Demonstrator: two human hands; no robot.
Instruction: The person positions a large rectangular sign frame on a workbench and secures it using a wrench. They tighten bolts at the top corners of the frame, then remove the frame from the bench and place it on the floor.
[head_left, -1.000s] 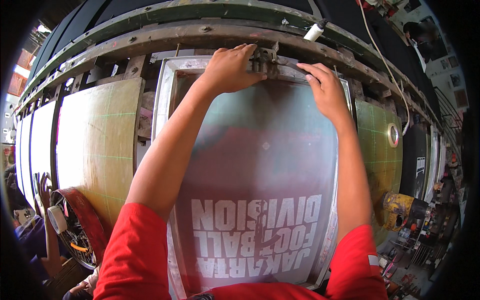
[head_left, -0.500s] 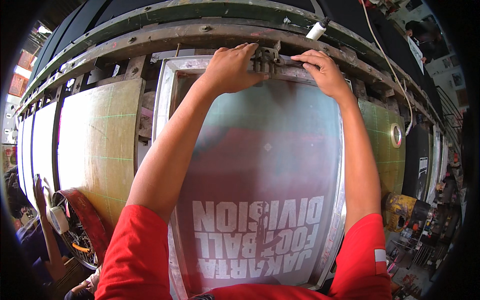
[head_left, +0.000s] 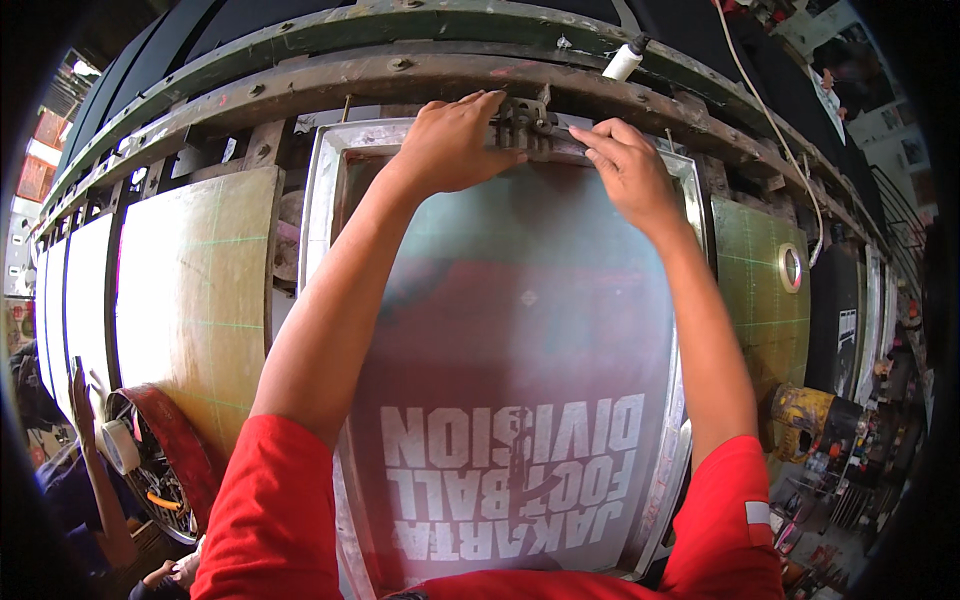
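Observation:
A silk-screen printing frame (head_left: 325, 200) with pale metal sides lies before me. Its mesh (head_left: 520, 340) carries large pale lettering at the near end. At the far edge sits a metal clamp (head_left: 522, 118). My left hand (head_left: 448, 145) is closed over the clamp's left side, its thumb on the near side and its fingers on the far side. From the clamp's right side sticks out a slim metal wrench (head_left: 560, 131), partly hidden. The fingertips of my right hand (head_left: 632, 175) pinch its outer end.
A bolted metal rail (head_left: 330, 75) runs behind the frame. On it stands a white bottle (head_left: 624, 62). Flat printing boards (head_left: 200, 270) flank the frame. A tape roll (head_left: 790, 268) and a yellow power tool (head_left: 800, 415) are at right. Another person's arm (head_left: 95, 460) shows at left.
My right hand has shifted a little left and nearer to me, and the wrench end has turned with it. My left hand stays on the clamp.

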